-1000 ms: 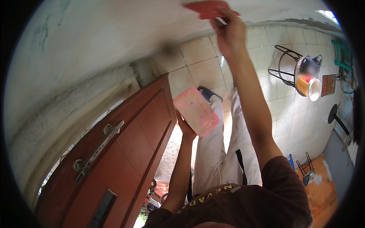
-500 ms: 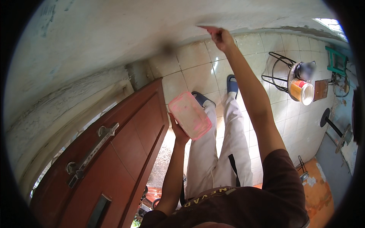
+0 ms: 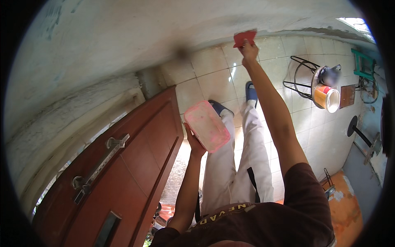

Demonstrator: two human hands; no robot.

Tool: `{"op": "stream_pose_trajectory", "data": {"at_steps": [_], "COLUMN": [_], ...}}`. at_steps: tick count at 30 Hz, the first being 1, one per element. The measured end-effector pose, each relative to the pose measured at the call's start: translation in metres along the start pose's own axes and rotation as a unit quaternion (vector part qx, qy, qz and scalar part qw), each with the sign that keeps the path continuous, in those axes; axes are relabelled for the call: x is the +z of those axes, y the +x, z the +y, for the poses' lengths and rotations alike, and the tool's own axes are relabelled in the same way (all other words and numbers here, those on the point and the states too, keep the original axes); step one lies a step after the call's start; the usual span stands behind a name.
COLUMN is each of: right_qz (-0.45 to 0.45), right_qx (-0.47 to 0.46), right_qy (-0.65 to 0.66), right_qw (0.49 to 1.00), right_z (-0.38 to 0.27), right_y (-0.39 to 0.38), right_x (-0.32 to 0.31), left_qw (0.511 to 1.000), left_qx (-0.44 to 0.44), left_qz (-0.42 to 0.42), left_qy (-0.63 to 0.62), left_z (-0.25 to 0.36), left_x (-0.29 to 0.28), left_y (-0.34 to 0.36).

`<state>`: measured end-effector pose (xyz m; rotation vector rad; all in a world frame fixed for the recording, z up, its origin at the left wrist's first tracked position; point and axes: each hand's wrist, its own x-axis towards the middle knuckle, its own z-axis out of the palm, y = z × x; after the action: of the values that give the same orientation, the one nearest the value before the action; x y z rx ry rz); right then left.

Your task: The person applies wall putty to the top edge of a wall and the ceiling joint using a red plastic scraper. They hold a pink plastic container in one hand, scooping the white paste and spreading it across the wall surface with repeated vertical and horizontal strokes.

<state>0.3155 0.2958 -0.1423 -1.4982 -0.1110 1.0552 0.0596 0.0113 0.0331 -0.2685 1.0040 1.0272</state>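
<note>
My left hand (image 3: 195,142) grips the side of a pink-edged plastic tub (image 3: 219,147), held in front of my legs. Pale smears coat its inside, with pink showing through. Stretched out far ahead, my right hand (image 3: 249,52) is closed on a red putty spreader (image 3: 242,39). The flat side of the spreader shows, close to the lower part of the pale wall (image 3: 135,37); whether its edge touches the wall I cannot tell.
A brown wooden door (image 3: 150,148) with a metal handle (image 3: 101,162) stands open at my left. To the right, a black-legged stool (image 3: 297,85) bears an orange and white bucket (image 3: 322,96). Farther off is a green stool (image 3: 363,66). Tiled floor (image 3: 214,84) lies beneath.
My right hand has shifted slightly right and nearer, turning the spreader from edge-on to showing its flat side. The left hand and tub have barely moved.
</note>
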Motion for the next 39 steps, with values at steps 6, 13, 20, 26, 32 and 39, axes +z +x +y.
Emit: {"op": "stream_pose_trajectory", "data": {"at_steps": [6,13,20,26,32,39], "right_qz": [-0.010,-0.238,-0.056,-0.070,-0.043,-0.242], "right_qx": [-0.157,-0.241,0.164,-0.031,-0.156,-0.115], "right_qy": [-0.145,-0.149,0.045,0.053,-0.191,-0.004], "right_qw": [0.977,0.929,0.984,0.996,0.968,0.964], "right_z": [-0.003,-0.066,0.022,-0.028,-0.115,-0.114], "right_y": [-0.067,-0.235,-0.043,0.026,-0.143,-0.211], "right_x": [0.116,0.109,0.018,0.018,0.089,0.016], "left_qw": [1.000,1.000,1.000,0.999,1.000,0.998], "left_qx": [0.002,-0.003,0.004,0.003,0.003,0.051], "left_qz": [0.017,-0.003,-0.002,0.000,-0.014,-0.018], "left_qy": [0.018,-0.012,0.029,0.036,0.000,0.023], "left_z": [-0.008,-0.007,-0.012,-0.017,-0.014,-0.033], "left_x": [-0.015,-0.013,-0.003,-0.001,-0.011,0.011], "left_y": [0.003,-0.001,0.000,0.001,-0.002,0.022]}}
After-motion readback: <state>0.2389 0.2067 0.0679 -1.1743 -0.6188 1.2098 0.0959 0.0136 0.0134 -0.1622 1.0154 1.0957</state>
